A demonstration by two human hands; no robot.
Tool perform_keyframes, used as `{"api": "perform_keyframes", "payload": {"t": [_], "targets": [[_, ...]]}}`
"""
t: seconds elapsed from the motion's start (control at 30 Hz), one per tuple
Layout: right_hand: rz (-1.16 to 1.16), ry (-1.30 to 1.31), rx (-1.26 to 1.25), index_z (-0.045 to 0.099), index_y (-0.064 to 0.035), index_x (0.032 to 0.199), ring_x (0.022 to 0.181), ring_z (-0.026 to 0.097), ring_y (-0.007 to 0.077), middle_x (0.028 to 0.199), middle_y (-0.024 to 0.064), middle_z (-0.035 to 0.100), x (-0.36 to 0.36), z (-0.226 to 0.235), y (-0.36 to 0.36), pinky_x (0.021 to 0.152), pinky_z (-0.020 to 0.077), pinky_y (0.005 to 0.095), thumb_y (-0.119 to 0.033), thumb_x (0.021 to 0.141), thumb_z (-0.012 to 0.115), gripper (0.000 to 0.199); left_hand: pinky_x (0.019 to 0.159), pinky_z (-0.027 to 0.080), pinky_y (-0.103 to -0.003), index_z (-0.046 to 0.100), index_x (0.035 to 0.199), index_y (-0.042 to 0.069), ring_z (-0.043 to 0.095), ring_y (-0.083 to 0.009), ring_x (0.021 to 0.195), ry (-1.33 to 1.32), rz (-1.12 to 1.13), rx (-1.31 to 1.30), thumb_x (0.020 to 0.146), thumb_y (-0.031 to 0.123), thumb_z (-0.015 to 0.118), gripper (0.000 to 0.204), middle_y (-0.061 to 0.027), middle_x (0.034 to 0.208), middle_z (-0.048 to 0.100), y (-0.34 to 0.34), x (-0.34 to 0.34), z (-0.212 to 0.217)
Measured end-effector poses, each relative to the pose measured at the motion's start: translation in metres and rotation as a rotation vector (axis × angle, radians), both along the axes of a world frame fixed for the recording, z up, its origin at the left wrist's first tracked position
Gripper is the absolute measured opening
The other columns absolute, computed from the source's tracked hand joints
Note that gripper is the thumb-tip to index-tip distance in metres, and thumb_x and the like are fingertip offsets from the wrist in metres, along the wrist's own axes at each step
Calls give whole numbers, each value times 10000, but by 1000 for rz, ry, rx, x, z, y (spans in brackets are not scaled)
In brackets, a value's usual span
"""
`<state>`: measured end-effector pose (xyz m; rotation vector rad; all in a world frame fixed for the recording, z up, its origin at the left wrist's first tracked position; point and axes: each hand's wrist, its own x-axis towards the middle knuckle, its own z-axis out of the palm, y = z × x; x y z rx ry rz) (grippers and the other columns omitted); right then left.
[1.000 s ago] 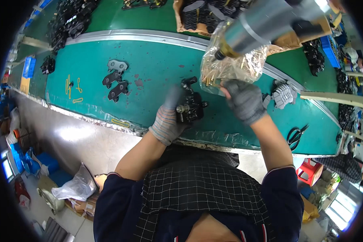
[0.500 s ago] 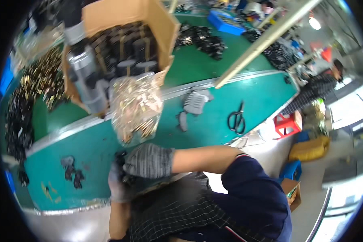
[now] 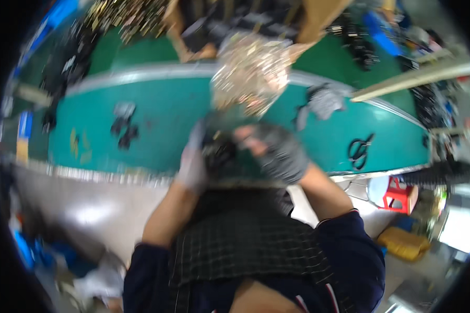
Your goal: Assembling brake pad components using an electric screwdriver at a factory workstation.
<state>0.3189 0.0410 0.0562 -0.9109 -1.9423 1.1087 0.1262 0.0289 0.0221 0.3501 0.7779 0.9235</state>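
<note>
In front of my body, at the near edge of the green table, my left hand point(image 3: 193, 164) in a pale glove is closed on a small black part point(image 3: 219, 151). Motion smears that part, so its exact kind does not show. My right hand point(image 3: 279, 154), in a grey knit glove with bare fingertips, is bent close to the right side of the part. Blur hides whether its fingers grip anything. Just beyond both hands lies a clear plastic bag point(image 3: 250, 70) of small gold-coloured metal pieces.
A cardboard box point(image 3: 318, 21) of dark parts stands behind the bag. Grey gloves point(image 3: 324, 101) and black-handled scissors point(image 3: 360, 151) lie to the right. Several small dark pieces point(image 3: 124, 128) lie at left. A red stool point(image 3: 397, 198) stands beyond the table's right end.
The view has swung, so the table's contents sit higher and further right. My right hand has drawn back from over the black part to its right side; my left hand stays at the part.
</note>
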Motion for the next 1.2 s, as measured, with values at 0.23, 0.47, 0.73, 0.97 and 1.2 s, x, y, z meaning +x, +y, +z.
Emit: {"api": "perform_keyframes", "payload": {"t": [0.23,0.47,0.73,0.97,1.2], "targets": [[-137,138,-214,595,-60,1163,669,613,129,941,110,691,-23,2,-23,630,500,241,-55,910,567,254,663,522,-333,569,1154,80,625,-194,830,-25,245,-34,843,664,494,666,-58,943,642,3,22,16],[-329,-195,250,589,-67,1052,632,611,187,840,132,667,-17,-25,-13,588,486,279,-110,887,609,172,617,552,-340,546,1140,95,650,-189,825,-113,111,-82,787,654,599,663,-69,971,642,-5,-5,-16],[-316,-752,528,623,-70,930,754,640,282,802,118,647,-1,-70,4,661,500,420,-258,809,674,229,554,501,-328,576,1063,90,633,-197,733,75,291,-178,773,693,575,669,-60,886,631,-2,-22,-14],[-141,-474,166,626,-66,876,726,635,284,798,91,647,-4,-41,5,637,508,387,-182,749,728,200,571,520,-326,565,1086,87,651,-204,794,10,209,-83,804,657,569,636,-67,914,641,11,-24,-26],[103,-363,388,621,-68,837,703,632,261,764,73,637,-24,-11,37,606,507,372,-103,732,734,159,735,529,-367,536,1151,62,645,-245,893,-6,260,-39,839,588,582,614,-89,957,640,29,-19,-20]]}}
